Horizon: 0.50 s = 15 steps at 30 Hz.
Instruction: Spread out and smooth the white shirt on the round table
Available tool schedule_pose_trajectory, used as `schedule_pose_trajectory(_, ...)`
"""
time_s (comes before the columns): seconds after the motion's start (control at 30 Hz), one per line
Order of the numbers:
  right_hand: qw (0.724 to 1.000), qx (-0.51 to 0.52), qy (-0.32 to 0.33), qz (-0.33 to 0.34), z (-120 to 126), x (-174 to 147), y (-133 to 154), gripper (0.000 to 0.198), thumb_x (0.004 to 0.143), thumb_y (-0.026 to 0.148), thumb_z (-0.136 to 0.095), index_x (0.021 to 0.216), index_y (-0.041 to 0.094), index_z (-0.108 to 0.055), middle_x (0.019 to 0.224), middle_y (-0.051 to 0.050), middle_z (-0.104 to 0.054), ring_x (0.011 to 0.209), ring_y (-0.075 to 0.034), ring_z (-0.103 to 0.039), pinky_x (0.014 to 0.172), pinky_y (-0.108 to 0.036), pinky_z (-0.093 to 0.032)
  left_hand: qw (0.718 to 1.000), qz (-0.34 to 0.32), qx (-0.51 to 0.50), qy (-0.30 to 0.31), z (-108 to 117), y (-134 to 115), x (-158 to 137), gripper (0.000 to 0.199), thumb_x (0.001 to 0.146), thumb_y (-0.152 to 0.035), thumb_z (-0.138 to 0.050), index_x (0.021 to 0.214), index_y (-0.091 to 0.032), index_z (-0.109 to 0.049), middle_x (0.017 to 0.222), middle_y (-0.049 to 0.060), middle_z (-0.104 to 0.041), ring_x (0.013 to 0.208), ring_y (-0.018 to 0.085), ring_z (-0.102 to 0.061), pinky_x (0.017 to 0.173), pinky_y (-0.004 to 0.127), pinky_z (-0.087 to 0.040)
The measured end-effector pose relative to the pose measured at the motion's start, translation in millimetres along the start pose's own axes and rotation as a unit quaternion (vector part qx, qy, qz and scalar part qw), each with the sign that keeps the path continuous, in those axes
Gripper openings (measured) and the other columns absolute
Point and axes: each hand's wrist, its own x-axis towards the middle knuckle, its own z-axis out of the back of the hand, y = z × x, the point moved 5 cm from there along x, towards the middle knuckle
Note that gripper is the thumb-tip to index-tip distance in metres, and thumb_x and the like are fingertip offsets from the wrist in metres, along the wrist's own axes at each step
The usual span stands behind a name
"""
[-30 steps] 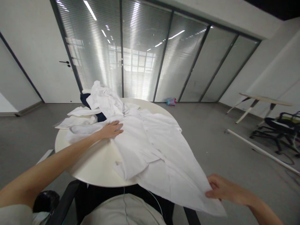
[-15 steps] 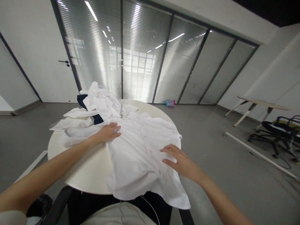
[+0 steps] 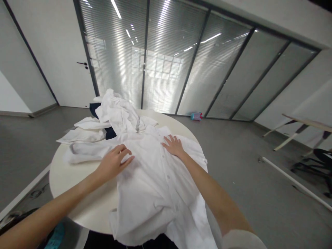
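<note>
A white shirt [image 3: 153,180] lies spread over the near right part of a round table [image 3: 77,180], button line running from far to near, with its near end hanging off the table's near edge. The left hand [image 3: 114,162] rests flat on the shirt's left side, palm down, fingers [image 3: 127,159] stretched and slightly spread toward the right; it grips nothing. The right hand [image 3: 173,146] lies flat on the far right part of the shirt, fingers open and pointing far, also pressing the cloth without closing on it. The two hands are apart, with the button line between them.

On the far left of the table sits a heap of white clothes [image 3: 116,112], touching the shirt's far end, with a dark garment [image 3: 110,132] partly showing beneath it. More white cloth [image 3: 83,136] spreads off to the left, reaching the table's left edge.

Behind the table stands a glass wall [image 3: 181,69] with blinds, and a door [image 3: 70,62] at the far left. A small bottle [image 3: 196,116] lies on the floor by the glass. At the far right stand a second table [image 3: 306,126] and a dark chair [image 3: 319,162], with a white pole [image 3: 293,181] lying on the floor.
</note>
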Motion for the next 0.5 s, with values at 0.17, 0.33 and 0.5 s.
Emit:
schedule_pose_trajectory(0.17,1.0,0.005,-0.017,0.002,-1.4,4.3,0.0,0.077,0.094,0.078,-0.017,0.159,0.038,-0.026,0.169,-0.003,-0.013,0.154,-0.036,-0.009,0.122,-0.055,-0.01,0.988,0.056,-0.026,0.144,22.9,-51.7,-77.6,0.047,0.101,-0.048,-0.042,0.067,-0.022,-0.061,0.071,0.002,-0.06,0.067,0.017,-0.062,0.063,0.028,-0.046)
schedule_pose_trajectory(0.33,1.0,-0.007,-0.021,0.002,-0.2,2.3,1.0,0.075,0.095,0.077,-0.017,0.159,0.038,-0.026,0.169,-0.003,-0.013,0.154,-0.035,-0.01,0.121,-0.054,-0.011,0.986,0.138,-0.022,0.088,23.7,-42.9,-154.3,0.032,0.088,-0.057,-0.057,0.097,-0.03,-0.072,0.099,0.007,-0.07,0.09,0.027,-0.066,0.078,0.038,-0.055)
schedule_pose_trajectory(0.5,0.999,-0.006,-0.031,0.01,-0.5,2.8,1.1,0.075,0.095,0.077,-0.018,0.158,0.037,-0.028,0.168,-0.004,-0.016,0.153,-0.037,-0.013,0.12,-0.056,-0.013,0.993,0.063,-0.082,0.054,8.2,-65.6,-189.0,0.059,0.072,-0.059,-0.072,0.128,-0.045,-0.064,0.125,0.009,-0.068,0.114,0.035,-0.061,0.09,0.045,-0.057)
